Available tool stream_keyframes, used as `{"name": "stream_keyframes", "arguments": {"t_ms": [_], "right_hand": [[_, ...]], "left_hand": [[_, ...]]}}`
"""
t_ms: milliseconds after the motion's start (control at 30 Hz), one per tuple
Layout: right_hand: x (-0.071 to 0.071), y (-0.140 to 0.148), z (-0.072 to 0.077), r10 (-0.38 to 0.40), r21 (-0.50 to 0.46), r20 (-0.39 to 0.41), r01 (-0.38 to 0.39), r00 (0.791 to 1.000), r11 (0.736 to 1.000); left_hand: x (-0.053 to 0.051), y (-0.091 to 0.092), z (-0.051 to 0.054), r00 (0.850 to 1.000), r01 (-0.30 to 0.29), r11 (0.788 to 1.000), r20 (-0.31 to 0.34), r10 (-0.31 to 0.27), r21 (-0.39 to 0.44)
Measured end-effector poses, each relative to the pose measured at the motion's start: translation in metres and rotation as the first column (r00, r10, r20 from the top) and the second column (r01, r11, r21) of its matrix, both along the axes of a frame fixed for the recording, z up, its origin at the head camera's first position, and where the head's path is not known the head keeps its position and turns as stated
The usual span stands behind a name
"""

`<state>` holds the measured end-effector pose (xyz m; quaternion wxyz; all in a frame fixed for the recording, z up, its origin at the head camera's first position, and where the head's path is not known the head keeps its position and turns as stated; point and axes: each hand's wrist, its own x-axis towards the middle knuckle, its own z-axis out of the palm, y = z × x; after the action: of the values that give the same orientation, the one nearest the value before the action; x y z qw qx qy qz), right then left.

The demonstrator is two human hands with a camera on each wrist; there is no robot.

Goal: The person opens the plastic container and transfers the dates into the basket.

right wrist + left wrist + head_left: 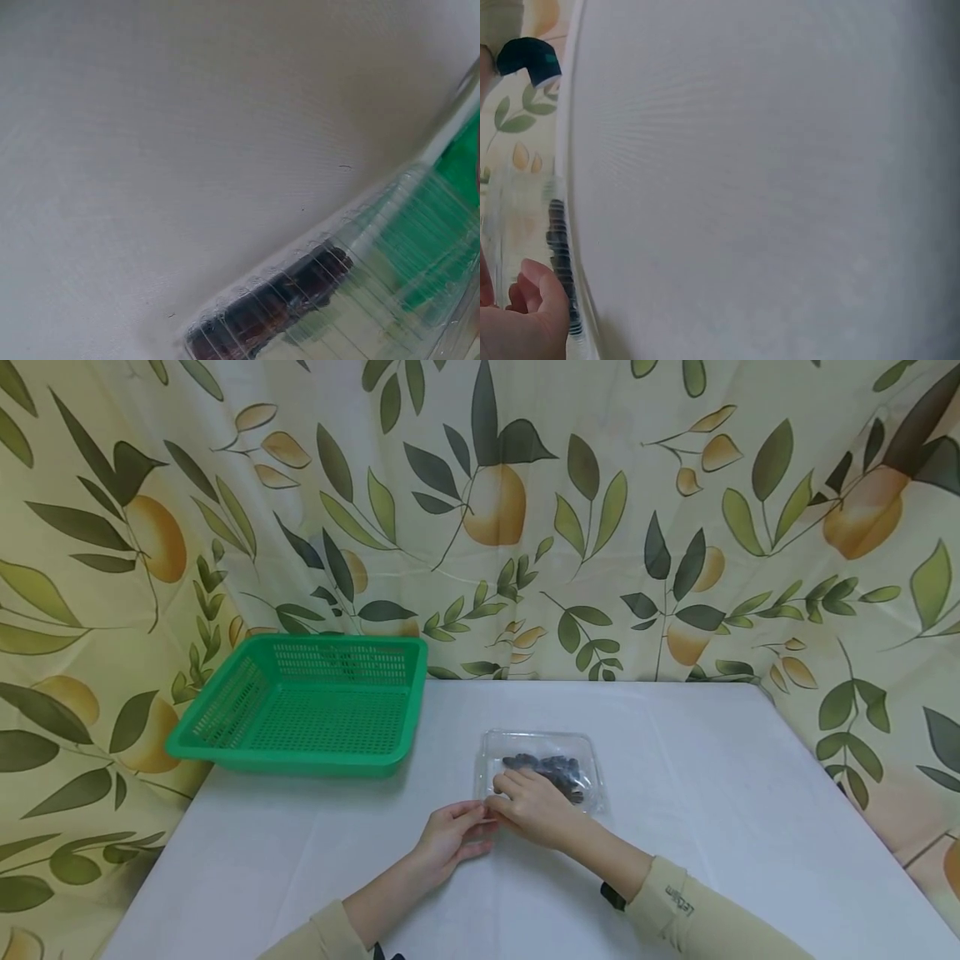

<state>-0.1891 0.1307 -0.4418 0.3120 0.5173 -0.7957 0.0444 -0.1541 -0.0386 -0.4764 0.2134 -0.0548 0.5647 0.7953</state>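
Partly beneath right grip [534,807]; container [538,744]

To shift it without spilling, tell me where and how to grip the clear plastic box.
The clear plastic box is probably best gripped by its left and right walls, from both sides at once: it sits flat on the white table, with dark contents low between them.
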Motion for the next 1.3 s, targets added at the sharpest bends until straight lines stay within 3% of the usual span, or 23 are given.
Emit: {"name": "stream_keyframes", "arguments": {"t_ms": [333,867,1300], "right_hand": [[-0.0013,0.0001,-0.0002,0.000,-0.001,-0.022,0.000,1.000,1.000],[-0.0024,0.0013,0.0019,0.011,-0.013,-0.056,-0.011,0.998,1.000],[-0.0026,0.0008,0.0034,0.005,-0.003,-0.041,-0.005,0.999,1.000]], "left_hand": [[0.0009,0.0038,0.0020,0.998,-0.050,0.998,-0.045,0.048,-0.049],[-0.0017,0.0053,0.0038,0.995,-0.052,0.994,-0.085,0.044,-0.097],[-0.0017,0.0052,0.0069,0.997,-0.029,0.995,-0.074,0.022,-0.100]]}}
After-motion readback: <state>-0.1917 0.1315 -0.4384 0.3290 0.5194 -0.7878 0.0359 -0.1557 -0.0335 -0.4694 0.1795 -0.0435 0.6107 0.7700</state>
